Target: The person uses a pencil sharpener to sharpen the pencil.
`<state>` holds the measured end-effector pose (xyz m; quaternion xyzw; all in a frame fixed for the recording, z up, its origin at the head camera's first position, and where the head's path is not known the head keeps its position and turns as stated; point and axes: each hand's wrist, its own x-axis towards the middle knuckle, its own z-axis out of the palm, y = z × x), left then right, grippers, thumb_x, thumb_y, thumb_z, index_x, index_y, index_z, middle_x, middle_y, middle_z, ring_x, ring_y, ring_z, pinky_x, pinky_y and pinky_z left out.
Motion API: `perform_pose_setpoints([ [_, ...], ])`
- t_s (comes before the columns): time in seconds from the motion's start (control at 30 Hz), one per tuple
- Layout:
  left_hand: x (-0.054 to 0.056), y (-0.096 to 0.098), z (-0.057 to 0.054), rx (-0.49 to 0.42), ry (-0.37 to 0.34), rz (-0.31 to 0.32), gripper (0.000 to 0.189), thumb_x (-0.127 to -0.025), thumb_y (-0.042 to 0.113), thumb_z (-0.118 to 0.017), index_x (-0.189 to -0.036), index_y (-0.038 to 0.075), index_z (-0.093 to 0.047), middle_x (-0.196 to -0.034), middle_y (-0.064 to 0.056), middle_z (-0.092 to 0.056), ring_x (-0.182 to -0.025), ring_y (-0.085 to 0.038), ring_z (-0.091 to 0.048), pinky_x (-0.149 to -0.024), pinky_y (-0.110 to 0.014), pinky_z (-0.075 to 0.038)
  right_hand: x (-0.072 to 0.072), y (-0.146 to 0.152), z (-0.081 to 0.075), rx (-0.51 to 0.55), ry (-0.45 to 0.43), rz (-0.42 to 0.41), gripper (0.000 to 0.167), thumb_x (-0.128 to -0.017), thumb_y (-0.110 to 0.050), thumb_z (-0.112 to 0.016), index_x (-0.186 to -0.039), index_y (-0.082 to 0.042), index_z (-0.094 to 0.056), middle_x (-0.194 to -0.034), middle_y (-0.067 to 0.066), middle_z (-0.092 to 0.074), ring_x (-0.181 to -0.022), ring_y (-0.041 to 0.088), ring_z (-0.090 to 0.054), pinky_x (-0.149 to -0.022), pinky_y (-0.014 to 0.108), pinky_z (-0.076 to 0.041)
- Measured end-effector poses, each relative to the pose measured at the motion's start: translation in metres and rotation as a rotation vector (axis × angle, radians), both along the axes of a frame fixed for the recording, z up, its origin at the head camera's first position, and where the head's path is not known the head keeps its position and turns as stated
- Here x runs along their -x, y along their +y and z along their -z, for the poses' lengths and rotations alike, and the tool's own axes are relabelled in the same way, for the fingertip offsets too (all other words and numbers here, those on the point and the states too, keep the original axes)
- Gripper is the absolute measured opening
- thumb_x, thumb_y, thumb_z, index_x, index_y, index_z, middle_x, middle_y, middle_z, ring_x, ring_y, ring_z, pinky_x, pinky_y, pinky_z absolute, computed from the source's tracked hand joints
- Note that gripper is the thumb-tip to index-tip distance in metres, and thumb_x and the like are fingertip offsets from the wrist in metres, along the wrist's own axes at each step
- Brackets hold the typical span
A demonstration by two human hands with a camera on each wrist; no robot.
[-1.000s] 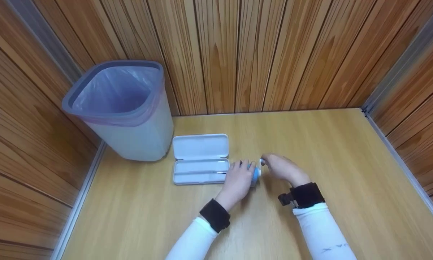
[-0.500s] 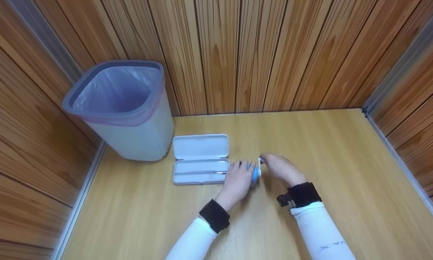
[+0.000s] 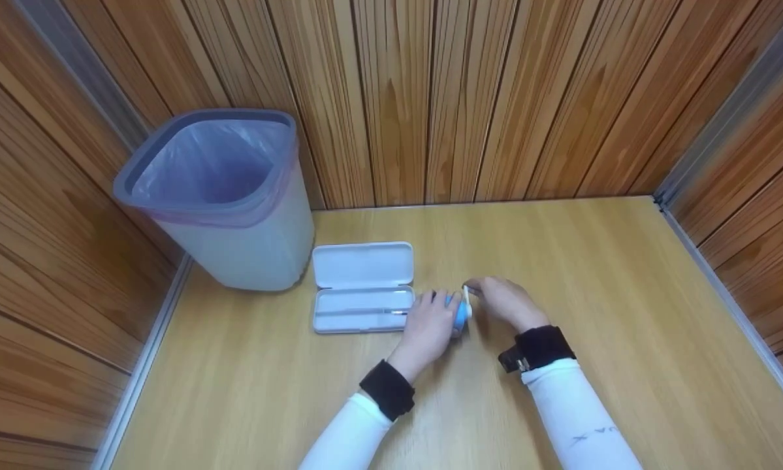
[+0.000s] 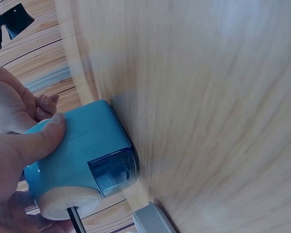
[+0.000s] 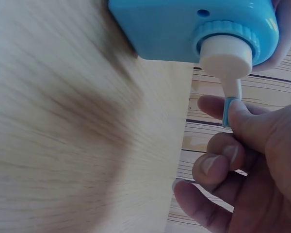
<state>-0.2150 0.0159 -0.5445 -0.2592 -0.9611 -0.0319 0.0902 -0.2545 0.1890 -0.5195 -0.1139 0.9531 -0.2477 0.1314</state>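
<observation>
A blue crank pencil sharpener [image 4: 89,141] sits on the table, with a see-through dark shavings drawer. My left hand [image 3: 428,325] grips its body from above, the thumb along its side. From its white front ring a slim pencil [image 4: 76,219] sticks out; a thin rod in line with it overlaps the pencil case [image 3: 363,266] in the head view. On the opposite side, my right hand [image 3: 507,303] pinches the end of the white crank [image 5: 231,86] between thumb and index finger. The other fingers [image 5: 214,167] of that hand are curled loosely below.
The pale pencil case lies unfolded to the left of the sharpener, its lid toward the back. A tall lined waste bin [image 3: 254,254] stands at the back left. Wood-panelled walls [image 3: 404,98] bound the wooden table [image 3: 234,391] at the back and sides.
The right hand and the crank end have shifted slightly left and the right forearm has followed. The left hand, sharpener and pencil case stay practically where they were.
</observation>
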Motion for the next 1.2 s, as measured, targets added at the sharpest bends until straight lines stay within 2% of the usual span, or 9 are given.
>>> perform_pose_setpoints([
  [0.07,0.000,0.000,0.000,0.001,-0.005,-0.006,0.062,-0.083,0.037,-0.077,-0.138,0.016,-0.058,-0.127,-0.011,-0.058,-0.114,-0.030,-0.054,-0.097,-0.041,-0.045,0.001,0.000,0.001,-0.006,0.003,0.008,0.038,-0.100,0.001,-0.044,-0.134,-0.008,-0.060,-0.134,0.016,-0.058,-0.127,0.038,-0.049,-0.105,0.055,-0.036],
  [0.33,0.000,-0.001,0.000,-0.012,-0.064,-0.027,0.061,-0.088,0.032,-0.073,-0.142,0.015,-0.053,-0.132,-0.014,-0.056,-0.119,-0.032,-0.052,-0.100,-0.043,-0.044,0.004,-0.001,0.009,-0.006,0.021,0.024,0.037,-0.101,-0.003,-0.045,-0.132,-0.011,-0.063,-0.132,0.012,-0.060,-0.126,0.037,-0.050,-0.104,0.055,-0.037],
  [0.47,0.000,0.000,0.001,-0.020,-0.072,-0.024,0.059,-0.089,0.029,-0.072,-0.143,0.014,-0.053,-0.132,-0.014,-0.056,-0.120,-0.033,-0.051,-0.101,-0.043,-0.043,0.005,0.000,0.013,-0.039,0.073,-0.005,0.035,-0.099,-0.001,-0.050,-0.128,-0.011,-0.066,-0.127,0.012,-0.064,-0.121,0.036,-0.055,-0.102,0.053,-0.041],
  [0.6,-0.001,0.001,0.001,-0.027,-0.049,-0.015,0.054,-0.090,0.025,-0.070,-0.140,0.013,-0.055,-0.130,-0.014,-0.057,-0.119,-0.033,-0.051,-0.101,-0.043,-0.043,0.005,0.000,0.020,-0.071,0.124,-0.040,0.030,-0.096,-0.002,-0.057,-0.121,-0.011,-0.070,-0.119,0.011,-0.068,-0.113,0.034,-0.061,-0.097,0.050,-0.046],
  [0.73,0.000,0.001,0.001,-0.030,-0.038,-0.011,0.056,-0.088,0.031,-0.072,-0.139,0.013,-0.057,-0.127,-0.012,-0.058,-0.115,-0.031,-0.052,-0.100,-0.042,-0.043,0.002,0.000,0.028,-0.128,0.145,-0.089,0.020,-0.092,-0.003,-0.061,-0.099,-0.010,-0.078,-0.091,0.009,-0.072,-0.084,0.030,-0.067,-0.077,0.045,-0.054],
  [0.8,0.001,0.001,0.000,-0.031,-0.044,-0.014,0.059,-0.087,0.035,-0.074,-0.139,0.013,-0.057,-0.127,-0.012,-0.058,-0.114,-0.031,-0.052,-0.099,-0.042,-0.043,0.001,-0.001,0.031,-0.139,0.145,-0.108,0.015,-0.088,-0.004,-0.064,-0.083,-0.010,-0.077,-0.073,0.004,-0.066,-0.067,0.024,-0.060,-0.064,0.040,-0.052],
  [0.87,0.001,0.000,0.000,-0.029,-0.049,-0.021,0.061,-0.086,0.038,-0.074,-0.139,0.013,-0.056,-0.126,-0.012,-0.058,-0.114,-0.031,-0.052,-0.099,-0.041,-0.043,-0.002,-0.001,0.032,-0.123,0.130,-0.121,0.013,-0.086,-0.008,-0.068,-0.074,-0.012,-0.072,-0.063,-0.001,-0.057,-0.058,0.020,-0.051,-0.056,0.037,-0.046],
  [1.0,0.001,0.000,-0.001,-0.008,-0.054,-0.029,0.064,-0.085,0.040,-0.075,-0.140,0.013,-0.055,-0.126,-0.012,-0.058,-0.114,-0.031,-0.052,-0.098,-0.041,-0.044,-0.008,0.000,0.032,-0.059,0.093,-0.139,0.009,-0.083,-0.013,-0.075,-0.074,-0.013,-0.074,-0.061,-0.006,-0.055,-0.057,0.015,-0.048,-0.056,0.034,-0.044],
  [1.2,0.001,0.001,-0.001,-0.004,-0.055,-0.035,0.060,-0.087,0.033,-0.073,-0.141,0.013,-0.055,-0.128,-0.013,-0.058,-0.115,-0.032,-0.052,-0.099,-0.042,-0.044,-0.020,0.001,0.027,-0.038,0.086,-0.173,0.006,-0.084,-0.010,-0.074,-0.081,-0.014,-0.077,-0.065,-0.006,-0.060,-0.060,0.014,-0.050,-0.060,0.034,-0.046],
])
